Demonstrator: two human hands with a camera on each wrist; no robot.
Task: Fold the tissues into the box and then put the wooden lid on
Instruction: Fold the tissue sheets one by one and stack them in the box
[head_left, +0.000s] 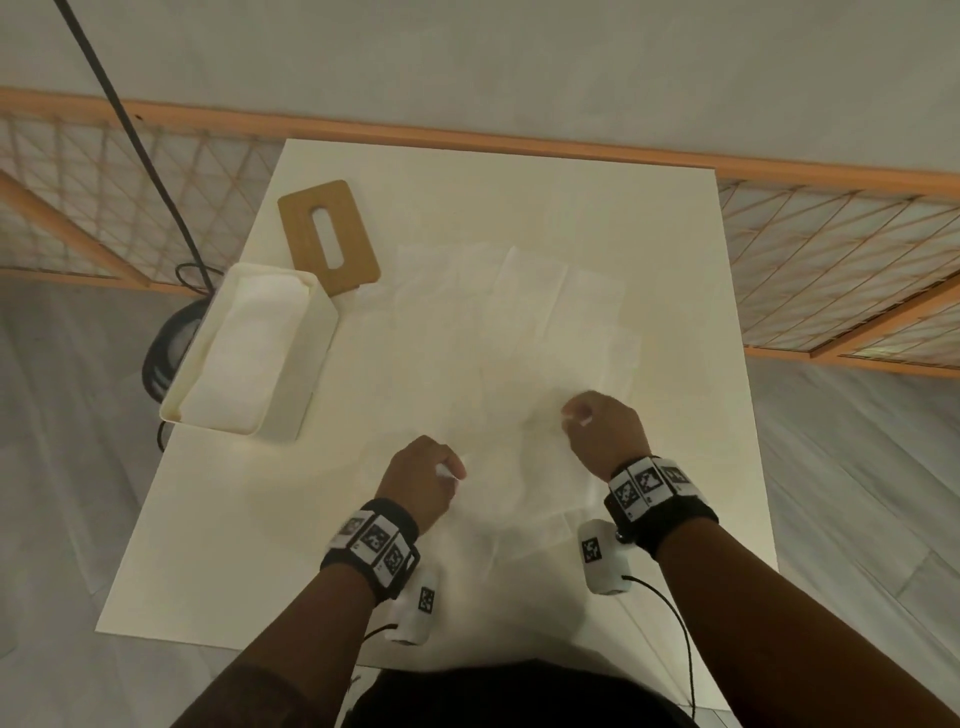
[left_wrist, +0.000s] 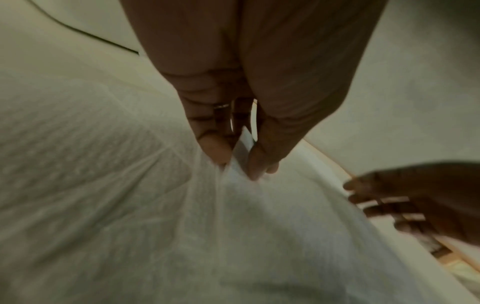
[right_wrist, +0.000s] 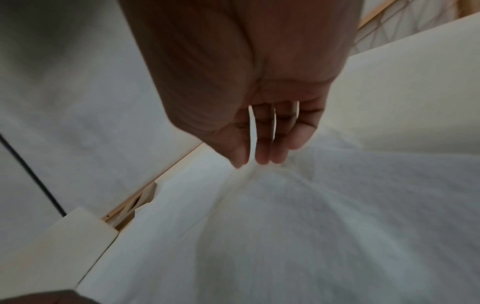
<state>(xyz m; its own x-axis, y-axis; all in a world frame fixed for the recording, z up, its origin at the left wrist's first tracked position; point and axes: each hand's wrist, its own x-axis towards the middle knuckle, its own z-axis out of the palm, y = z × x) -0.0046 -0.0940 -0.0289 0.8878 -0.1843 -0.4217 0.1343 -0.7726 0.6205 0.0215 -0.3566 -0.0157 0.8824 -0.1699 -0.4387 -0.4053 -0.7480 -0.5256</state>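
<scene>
Head view: white worktop (head_left: 675, 291) fills the middle of the frame. Several white tissues (head_left: 558, 299) lie spread flat and overlapping across its centre and centre-right, hard to separate from the surface.

Left hand (head_left: 423, 480), lower centre of frame, fingers curled, pinches the near-left part of one tissue (head_left: 519, 488). Left wrist view confirms: thumb and fingers (left_wrist: 217, 150) closed on a raised ridge of that tissue (left_wrist: 233, 236), creases fanning out from the pinch.

Right hand (head_left: 605, 434), right of centre and a bit higher in frame, also pinches the same sheet at its far-right part. Right wrist view: fingertips (right_wrist: 262, 156) bunched together on a small peak of tissue (right_wrist: 311, 216), sheet pulled up under them.

Box (head_left: 311, 358), cream, open top, sits at the left edge of the worktop, mid-left of frame, a stack of folded tissue (head_left: 244, 353) already inside. Wooden lid (head_left: 353, 239) with an oval slot lies flat on the worktop in the upper left, just beyond the box's far corner, partly behind it.

Black cable (head_left: 130, 119) runs down the upper left. Orange-framed lattice (head_left: 831, 244) crosses behind the worktop.
</scene>
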